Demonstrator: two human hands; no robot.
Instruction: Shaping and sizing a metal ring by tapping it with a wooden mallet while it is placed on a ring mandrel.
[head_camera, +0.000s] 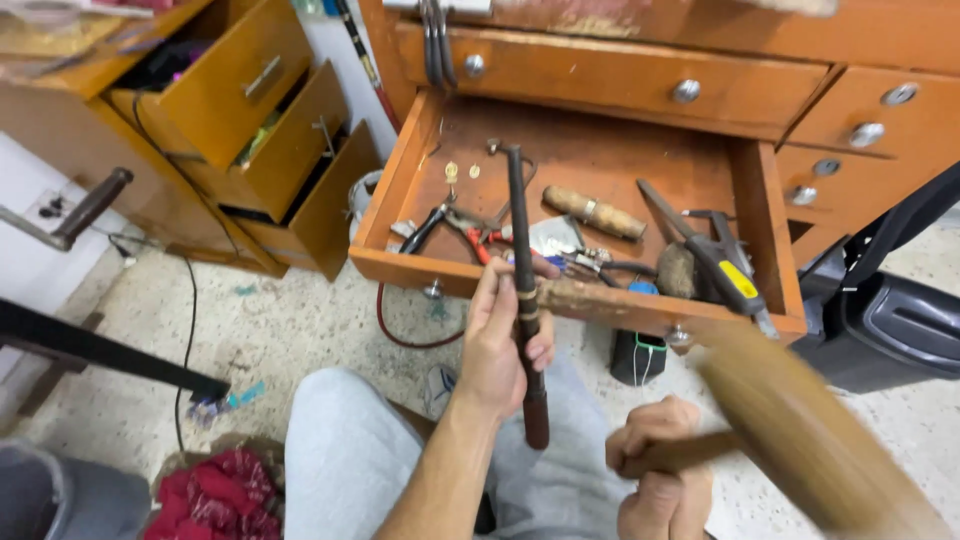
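Item: my left hand (497, 345), clenched around a long dark tapered rod (524, 290), a ring mandrel by its shape. The rod stands nearly upright; its thin upper end rises beyond my fingers over the open drawer, its thicker reddish lower end hangs below my palm above my grey trouser leg (350, 450). My fingertips press the rod against the front edge of the wooden drawer (400, 262).

Item: my right hand (660, 470), to the right of and below the left, fisted on the handle of a wooden mallet (800, 430). The mallet head is blurred and sits out to the right of that fist; the two hands are apart.

Item: drawer contents, just beyond my left grip. Pliers with red handles (470, 232) lie left of the rod. A wooden-handled tool (595, 213) lies to its right, farther back. A dark tool with a yellow patch (735, 275) lies at the far right. Two small brass pieces (452, 171) rest near the back left corner.

Item: surroundings. A cabinet with three pulled-out drawers (270, 140) stands well to the left of my left hand. A red cloth (215, 500) lies on the floor left of my knee. A small dark container (638, 358) sits on the floor beneath the drawer, between my two hands and beyond them.
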